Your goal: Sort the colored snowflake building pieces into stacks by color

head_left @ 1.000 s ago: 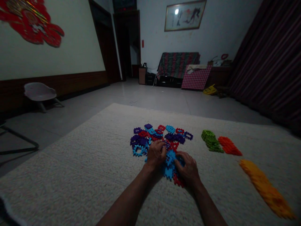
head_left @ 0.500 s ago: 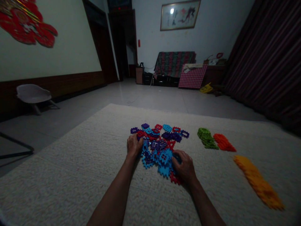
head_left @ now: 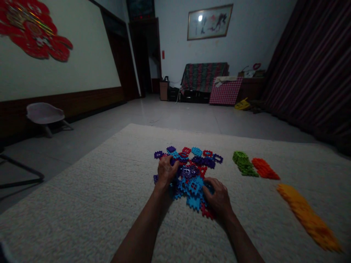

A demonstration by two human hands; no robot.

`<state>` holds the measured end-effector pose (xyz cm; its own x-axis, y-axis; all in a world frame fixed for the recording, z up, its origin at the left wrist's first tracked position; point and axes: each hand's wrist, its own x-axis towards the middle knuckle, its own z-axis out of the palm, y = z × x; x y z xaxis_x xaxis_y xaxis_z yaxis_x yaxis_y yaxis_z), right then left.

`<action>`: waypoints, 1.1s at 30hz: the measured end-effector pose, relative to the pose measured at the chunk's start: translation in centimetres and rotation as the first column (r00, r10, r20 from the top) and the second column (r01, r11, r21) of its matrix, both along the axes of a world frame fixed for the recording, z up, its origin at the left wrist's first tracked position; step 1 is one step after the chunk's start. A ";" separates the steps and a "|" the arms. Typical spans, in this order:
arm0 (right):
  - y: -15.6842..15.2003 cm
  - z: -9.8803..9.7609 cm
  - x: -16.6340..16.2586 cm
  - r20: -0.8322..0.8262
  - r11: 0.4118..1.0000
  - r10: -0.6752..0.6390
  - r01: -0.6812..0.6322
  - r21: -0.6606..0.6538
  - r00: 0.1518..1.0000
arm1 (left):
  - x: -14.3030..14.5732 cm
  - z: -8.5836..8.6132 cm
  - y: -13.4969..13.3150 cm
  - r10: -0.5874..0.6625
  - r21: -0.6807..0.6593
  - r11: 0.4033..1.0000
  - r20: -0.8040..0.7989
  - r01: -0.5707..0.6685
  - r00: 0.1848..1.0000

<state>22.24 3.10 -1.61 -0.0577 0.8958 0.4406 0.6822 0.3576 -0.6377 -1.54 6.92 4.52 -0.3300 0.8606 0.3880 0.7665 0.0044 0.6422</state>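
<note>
A heap of gear-edged plastic building pieces in blue, purple and red lies on the pale mat. My left hand (head_left: pixel 166 171) reaches over the heap's left side, thumb and fingers apart, touching purple and red pieces. At the right side, my right hand (head_left: pixel 218 194) curls its thumb and fingers round the edge of a blue building piece (head_left: pixel 208 187). Beside that thumb lies a light blue window-shaped piece (head_left: pixel 194 185). A purple window-shaped piece (head_left: pixel 187 171) sits between the hands, and a red piece (head_left: pixel 207 212) shows below my right hand. Left fingertips are partly hidden among the pieces.
Sorted by colour, green pieces (head_left: pixel 243 163), orange-red pieces (head_left: pixel 264 168) and a long row of yellow-orange pieces (head_left: pixel 308 217) lie to the right on the mat (head_left: pixel 109 190). A small chair (head_left: pixel 45 114) and a black metal leg (head_left: pixel 24 171) stand at left.
My left hand has moved right and inward over the heap, covering pieces that showed before. My right hand keeps its place at the blue pieces. The view has shifted slightly.
</note>
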 end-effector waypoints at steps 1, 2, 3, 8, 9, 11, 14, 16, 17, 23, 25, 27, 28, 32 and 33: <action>0.0 0.0 0.0 -0.002 1.000 0.002 -0.002 -0.003 1.000 | 0.4 0.1 0.0 -0.023 0.030 0.999 0.012 0.023 1.000; 0.0 0.0 0.0 -0.003 1.000 0.004 -0.004 -0.005 1.000 | 0.9 0.1 -0.1 -0.049 0.059 0.997 0.026 0.048 0.998; 0.0 0.0 0.0 -0.004 1.000 0.005 -0.005 -0.007 1.000 | 1.4 0.2 -0.1 -0.074 0.081 0.994 0.043 0.071 0.996; -0.2 0.2 -0.1 0.007 1.000 0.000 0.000 -0.004 1.000 | 3.3 0.1 -0.6 -0.200 0.045 0.980 0.205 0.195 0.958; -0.2 0.2 -0.1 0.007 1.000 0.000 0.000 -0.003 1.000 | 3.5 0.1 -0.7 -0.241 0.031 0.970 0.249 0.241 0.938; -0.2 0.1 -0.1 0.005 1.000 0.005 -0.005 -0.001 1.000 | 3.5 0.2 -0.8 -0.318 0.028 0.945 0.319 0.326 0.893; -0.1 0.0 -0.1 0.005 1.000 0.002 -0.002 -0.004 1.000 | 2.4 0.4 -0.4 -0.323 0.035 0.943 0.349 0.332 0.880; -0.1 -0.1 -0.1 0.012 1.000 -0.002 0.002 -0.007 1.000 | 1.4 0.5 0.4 -0.241 0.026 0.969 0.332 0.247 0.912; -0.1 -0.1 -0.1 0.016 1.000 -0.003 0.003 -0.007 1.000 | 0.8 0.5 1.0 -0.193 0.021 0.980 0.313 0.196 0.930; -0.2 0.0 -0.2 0.031 1.000 -0.018 0.018 -0.003 0.999 | -1.3 0.2 6.4 -0.033 -0.088 0.995 0.069 0.039 0.997; -0.3 0.1 -0.2 0.034 1.000 -0.018 0.018 -0.006 0.999 | -1.7 0.0 8.2 -0.006 -0.130 0.992 -0.035 0.001 0.999; -0.4 0.1 -0.2 0.035 1.000 -0.019 0.019 -0.010 0.999 | -2.0 -0.3 9.6 -0.006 -0.203 0.979 -0.116 -0.018 0.993; -0.4 0.1 -0.3 0.034 1.000 -0.020 0.020 -0.012 0.999 | -2.1 -0.4 10.1 -0.017 -0.249 0.968 -0.143 -0.019 0.990; -0.5 0.2 -0.3 0.025 0.999 -0.029 0.030 -0.020 0.999 | -2.2 -0.8 11.3 -0.059 -0.410 0.912 -0.195 -0.026 0.979; -0.5 0.2 -0.4 0.023 0.999 -0.031 0.032 -0.019 0.999 | -2.2 -0.9 11.4 -0.074 -0.434 0.901 -0.207 -0.024 0.975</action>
<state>21.88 2.60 -1.43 -0.0389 0.9059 0.4217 0.7070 0.3231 -0.6290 -3.75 18.36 3.67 -0.2573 0.9657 0.0353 0.8881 0.2220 0.4025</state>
